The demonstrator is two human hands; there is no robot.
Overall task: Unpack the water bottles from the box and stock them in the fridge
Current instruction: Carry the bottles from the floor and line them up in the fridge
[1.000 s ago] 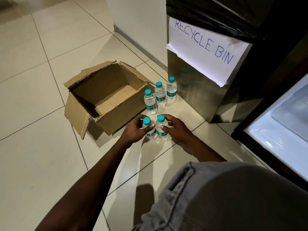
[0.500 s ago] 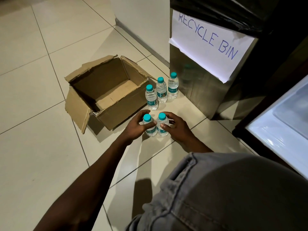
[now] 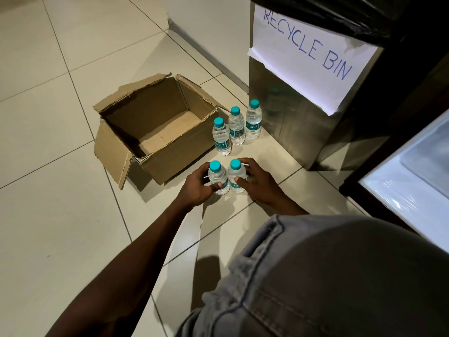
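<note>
Grabbing: left hand [image 3: 198, 186] and right hand [image 3: 257, 181] each wrap a bottle [image 3: 218, 178] on the floor
Box [image 3: 155, 132]: looks emptied
Next: probably lift both, swing right to fridge [image 3: 410, 181]

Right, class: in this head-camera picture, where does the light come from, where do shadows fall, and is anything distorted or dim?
Head view: the open fridge glows brightest at right; the cardboard box casts a shadow toward the camera; floor tile lines bow from the wide-angle lens; the recycle bin front dimly reflects a bottle; the forearm and knee stay dark.
</note>
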